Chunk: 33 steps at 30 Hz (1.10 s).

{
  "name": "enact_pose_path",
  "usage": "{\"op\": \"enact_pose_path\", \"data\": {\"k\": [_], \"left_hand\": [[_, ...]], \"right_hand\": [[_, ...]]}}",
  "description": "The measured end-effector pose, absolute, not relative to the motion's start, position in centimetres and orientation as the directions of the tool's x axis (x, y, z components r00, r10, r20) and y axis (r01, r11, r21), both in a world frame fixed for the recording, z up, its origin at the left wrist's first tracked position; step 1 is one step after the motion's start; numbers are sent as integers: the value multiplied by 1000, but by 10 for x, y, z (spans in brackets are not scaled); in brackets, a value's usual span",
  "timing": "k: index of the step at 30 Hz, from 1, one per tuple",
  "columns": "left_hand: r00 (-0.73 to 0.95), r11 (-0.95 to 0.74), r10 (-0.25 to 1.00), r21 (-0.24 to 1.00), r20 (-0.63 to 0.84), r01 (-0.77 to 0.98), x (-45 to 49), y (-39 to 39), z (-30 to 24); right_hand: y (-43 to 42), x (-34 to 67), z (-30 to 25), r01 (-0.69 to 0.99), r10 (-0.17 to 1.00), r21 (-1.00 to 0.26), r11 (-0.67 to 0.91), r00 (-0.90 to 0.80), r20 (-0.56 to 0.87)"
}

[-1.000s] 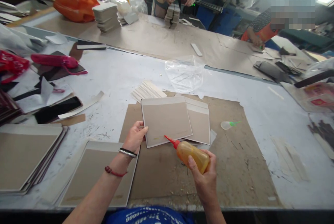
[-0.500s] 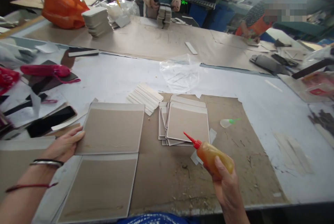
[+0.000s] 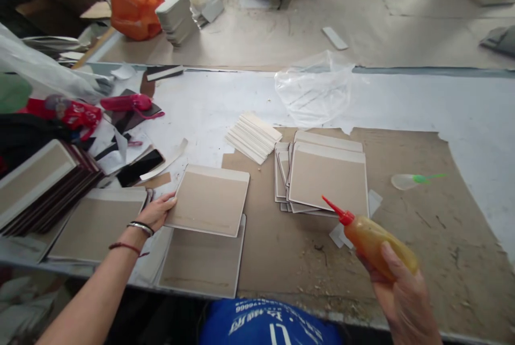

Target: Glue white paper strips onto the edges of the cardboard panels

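My left hand (image 3: pixel 157 211) grips the left edge of a grey card panel with a white border (image 3: pixel 209 200), which lies partly over another such panel (image 3: pixel 203 262) at the table's near edge. My right hand (image 3: pixel 400 294) is closed around an amber glue bottle (image 3: pixel 372 237) with a red nozzle pointing up and left, held above the brown cardboard mat (image 3: pixel 422 227). Just beyond the nozzle lies a stack of smaller bordered panels (image 3: pixel 325 176). A fan of white card strips (image 3: pixel 252 137) sits at the mat's far left corner.
More panels (image 3: pixel 98 221) and a dark-edged stack (image 3: pixel 36 184) lie at my left. A black phone (image 3: pixel 140 167), red items (image 3: pixel 126 102), a clear plastic bag (image 3: pixel 316 87) and a green-tipped cap (image 3: pixel 410 180) sit around. An orange bag (image 3: pixel 131 4) and grey card stacks (image 3: pixel 177 16) stand far back.
My left hand took the top panel off the stack and carried it left, setting it over another panel near the edge. The right hand with the bottle drew back to the right.
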State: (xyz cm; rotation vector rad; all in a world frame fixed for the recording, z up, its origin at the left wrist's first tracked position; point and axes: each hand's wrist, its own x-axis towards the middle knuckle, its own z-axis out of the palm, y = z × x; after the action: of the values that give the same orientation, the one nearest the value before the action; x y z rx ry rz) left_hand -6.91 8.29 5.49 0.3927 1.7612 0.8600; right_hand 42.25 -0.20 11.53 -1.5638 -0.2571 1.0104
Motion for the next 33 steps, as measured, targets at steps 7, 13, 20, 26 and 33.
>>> {"op": "enact_pose_path", "data": {"k": [7,13,20,26,33], "left_hand": [[-396,704,607,698,-689,-135,-36,49,62],[-467,759,619,634,-631,148,-46,30,74],[-397,428,899,563,-185,707,48,71,95],[-90,250,966,785,-243,567,218,116,87],[-23,130,987,703,-160,699,247,117,63]], "right_hand": [[0,422,117,-404,646,-872,-275,595,-479],[-6,430,113,-431,655,-863,-264,577,-489],[-6,439,105,-527,636,-823,-211,566,-525],[17,457,93,-589,670,-802,-100,556,-492],[57,474,72,-529,643,-846,64,670,-370]]}}
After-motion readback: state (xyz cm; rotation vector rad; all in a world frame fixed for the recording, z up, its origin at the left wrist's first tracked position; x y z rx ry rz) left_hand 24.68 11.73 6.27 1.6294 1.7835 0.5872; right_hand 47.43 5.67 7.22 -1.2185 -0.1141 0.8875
